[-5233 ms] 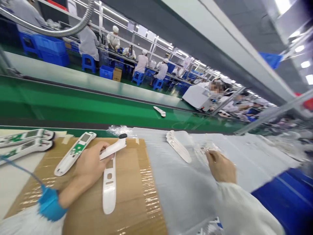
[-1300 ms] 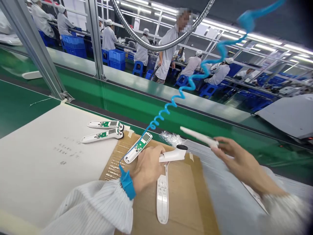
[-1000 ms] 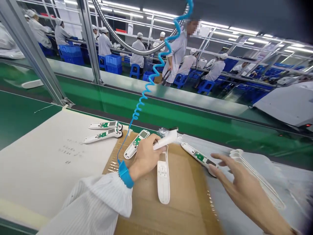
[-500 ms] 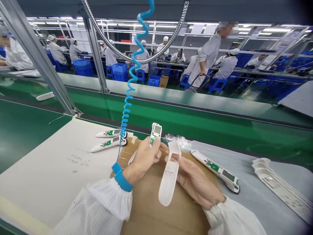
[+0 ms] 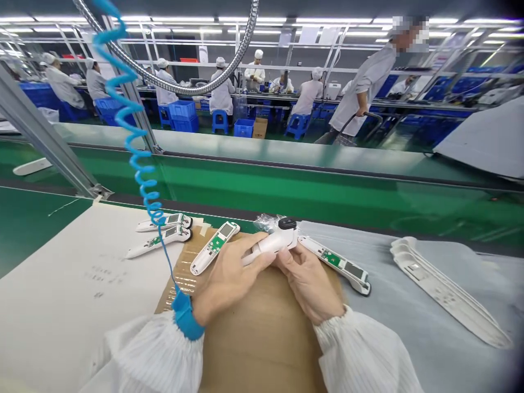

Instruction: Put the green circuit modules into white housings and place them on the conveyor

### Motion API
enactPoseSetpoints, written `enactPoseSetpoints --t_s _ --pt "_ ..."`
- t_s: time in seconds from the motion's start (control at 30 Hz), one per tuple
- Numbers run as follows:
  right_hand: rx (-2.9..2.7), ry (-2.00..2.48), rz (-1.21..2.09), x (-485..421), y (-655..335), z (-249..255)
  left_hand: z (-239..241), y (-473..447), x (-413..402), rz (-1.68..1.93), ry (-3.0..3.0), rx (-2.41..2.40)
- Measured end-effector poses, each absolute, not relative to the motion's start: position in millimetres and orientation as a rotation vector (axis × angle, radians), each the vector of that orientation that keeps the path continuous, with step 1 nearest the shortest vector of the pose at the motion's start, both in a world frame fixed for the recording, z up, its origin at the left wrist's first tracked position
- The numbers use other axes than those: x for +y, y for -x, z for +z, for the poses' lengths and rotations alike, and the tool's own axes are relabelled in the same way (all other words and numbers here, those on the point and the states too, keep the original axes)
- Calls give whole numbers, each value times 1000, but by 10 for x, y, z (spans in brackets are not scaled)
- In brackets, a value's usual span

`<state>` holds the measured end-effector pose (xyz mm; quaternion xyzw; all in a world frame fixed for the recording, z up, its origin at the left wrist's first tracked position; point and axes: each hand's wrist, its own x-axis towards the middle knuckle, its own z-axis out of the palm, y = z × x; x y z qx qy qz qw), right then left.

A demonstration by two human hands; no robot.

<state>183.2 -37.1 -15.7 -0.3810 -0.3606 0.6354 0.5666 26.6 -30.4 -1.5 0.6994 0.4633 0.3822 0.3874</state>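
My left hand point(image 5: 223, 278) and my right hand point(image 5: 309, 281) meet over a brown cardboard sheet point(image 5: 262, 349). Both are closed on a white thermometer body with a black tip point(image 5: 274, 240), held just above the cardboard. A blue wrist strap point(image 5: 186, 316) with a coiled blue cord point(image 5: 137, 158) sits on my left wrist. An open half-shell with a green circuit board point(image 5: 213, 248) lies just left of my left hand. Another open half-shell with a board point(image 5: 338, 265) lies right of my right hand.
Two more board-fitted half-shells point(image 5: 161, 232) lie on the white mat point(image 5: 61, 295) at left. A stack of empty white covers point(image 5: 446, 292) rests at right. A green conveyor belt point(image 5: 286, 191) runs behind. Several people in white coats work beyond it.
My right hand set a board-fitted half-shell down at right, then picked up the white cover from the cardboard. Both hands have now brought the parts together into one white body.
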Motion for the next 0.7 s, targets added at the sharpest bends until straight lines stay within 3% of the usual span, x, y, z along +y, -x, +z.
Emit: enactPoseSetpoints --t_s 0.1,0.37,0.5,0.7 --pt "-733 904 1473 -351 -1838 -144 34 -317 -366 871 -1873 1170" --pt "-248 762 1713 -350 -1967 -148 59 -518 -656 127 -2234 1327" --pt "-337 750 1756 -355 -1985 -109 68 -391 -566 279 -2149 1293" --pt "-600 674 1779 -401 -1819 -45 28 -305 -400 826 -2098 1421"
